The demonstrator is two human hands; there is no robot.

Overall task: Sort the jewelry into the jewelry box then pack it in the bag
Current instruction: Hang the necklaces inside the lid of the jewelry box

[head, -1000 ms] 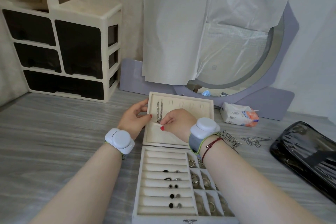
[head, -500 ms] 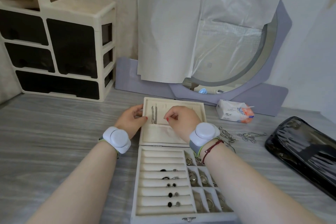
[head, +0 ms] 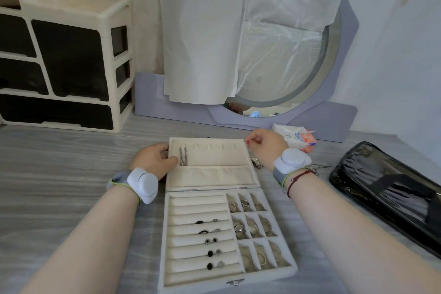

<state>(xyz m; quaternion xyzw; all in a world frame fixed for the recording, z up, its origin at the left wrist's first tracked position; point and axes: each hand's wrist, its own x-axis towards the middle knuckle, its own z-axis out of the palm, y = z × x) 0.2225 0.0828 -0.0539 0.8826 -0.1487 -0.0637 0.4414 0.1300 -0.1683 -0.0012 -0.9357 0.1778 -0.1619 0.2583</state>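
The cream jewelry box lies open on the grey table, with rings in its roll rows and small compartments. Its lid lies back flat, and a silver necklace hangs at the lid's left end. My left hand grips the lid's left edge, thumb on the lining beside the necklace. My right hand hovers at the lid's far right corner with fingers curled and nothing visible in them. Loose silver chains lie just right of the lid. The black glossy bag lies at the right.
A cream drawer organiser stands at the back left. A round mirror covered with white sheets leans behind the box. A tissue pack lies behind my right hand. More chain sits between my right wrist and the bag.
My right hand has let go of the necklace and moved right, from the lid's left part to its far right corner. My left hand stays on the lid's left edge.
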